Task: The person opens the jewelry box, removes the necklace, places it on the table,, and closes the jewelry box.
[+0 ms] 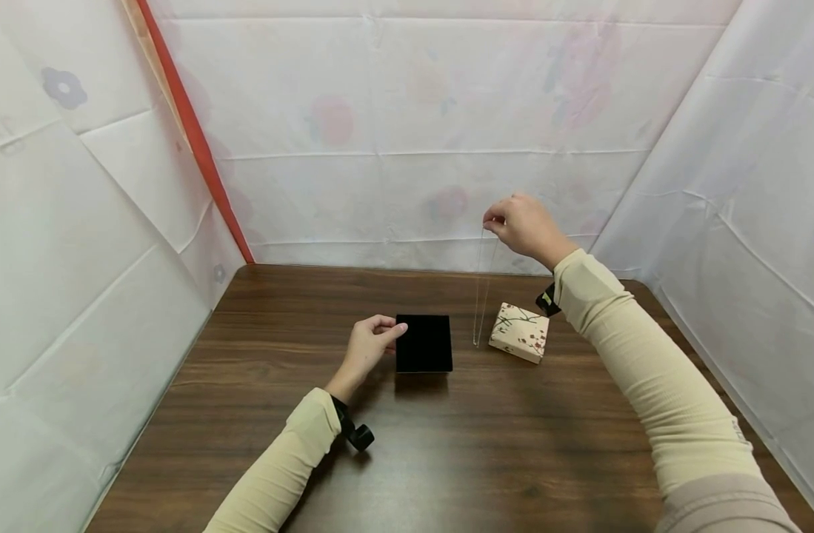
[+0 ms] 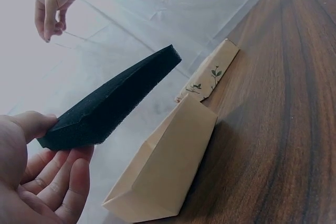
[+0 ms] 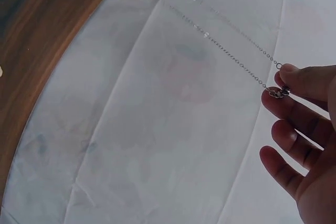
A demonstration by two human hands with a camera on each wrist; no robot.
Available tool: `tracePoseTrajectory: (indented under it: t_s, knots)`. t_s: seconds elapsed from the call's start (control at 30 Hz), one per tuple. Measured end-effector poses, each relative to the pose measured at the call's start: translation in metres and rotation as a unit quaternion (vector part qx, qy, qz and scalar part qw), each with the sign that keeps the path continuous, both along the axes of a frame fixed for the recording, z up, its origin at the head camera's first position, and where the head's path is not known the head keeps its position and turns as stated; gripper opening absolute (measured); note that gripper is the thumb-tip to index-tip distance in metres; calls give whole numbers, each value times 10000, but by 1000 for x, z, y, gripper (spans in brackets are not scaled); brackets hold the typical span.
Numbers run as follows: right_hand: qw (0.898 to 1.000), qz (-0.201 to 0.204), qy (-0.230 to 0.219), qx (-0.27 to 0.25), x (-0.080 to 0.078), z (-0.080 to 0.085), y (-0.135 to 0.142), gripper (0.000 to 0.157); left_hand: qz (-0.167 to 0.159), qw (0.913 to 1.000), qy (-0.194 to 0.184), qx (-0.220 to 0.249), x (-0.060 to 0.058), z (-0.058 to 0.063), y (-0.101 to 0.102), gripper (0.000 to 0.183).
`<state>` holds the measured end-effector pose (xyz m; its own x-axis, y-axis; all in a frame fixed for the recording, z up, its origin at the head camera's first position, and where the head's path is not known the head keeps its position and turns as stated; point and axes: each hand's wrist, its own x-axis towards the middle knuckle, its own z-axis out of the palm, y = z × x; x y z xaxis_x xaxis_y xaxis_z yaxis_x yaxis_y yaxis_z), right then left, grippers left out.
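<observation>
Right grip (image 1: 528, 228) pinches the necklace (image 3: 226, 51), left grip (image 1: 367, 346) pinches the black pad (image 1: 423, 344). If I swing the dangling chain, it could tangle.

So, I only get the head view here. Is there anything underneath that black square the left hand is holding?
Observer: Yes, the left wrist view shows an open cream cardboard box beneath the black foam pad.

Visitor: Is the pad resting on it?

Observer: No, there's a visible gap; the left hand holds the pad clear of the box.

Visitor: And what does the necklace look like where the right hand pinches it?

Observer: In the right wrist view, one strand ends in a small metal ring.
</observation>
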<state>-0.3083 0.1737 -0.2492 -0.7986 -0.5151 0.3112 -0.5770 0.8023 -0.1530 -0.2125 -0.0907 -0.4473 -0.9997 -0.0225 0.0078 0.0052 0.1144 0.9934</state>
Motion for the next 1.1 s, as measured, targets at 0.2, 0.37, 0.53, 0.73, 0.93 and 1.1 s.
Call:
tracePoseTrajectory:
  t_s: [0.2, 0.37, 0.53, 0.73, 0.93, 1.1]
  knots:
    - [9998, -123, -94, -145, -5, -10, 3, 17, 6, 10000, -20, -14, 2, -3, -1, 27]
    - [9996, -167, -240, -49, -11, -37, 6, 18, 40, 9999, -105, -7, 2, -4, 0, 28]
    - [9975, -111, -692, 111, -12, -84, 9, 17, 59, 9997, -211, 143, -5, -1, -1, 28]
    - [9973, -15, -734, 32, 8, -135, 13, 15, 178, 9990, -371, 200, -15, -1, -5, 30]
    - [9984, 111, -540, 129, 27, -156, 15, 13, 141, 9983, -495, 259, -14, -2, -4, 30]
    - [9984, 62, -554, 81, 39, -157, 14, 13, 204, 9981, -511, 276, -14, -2, -5, 31]
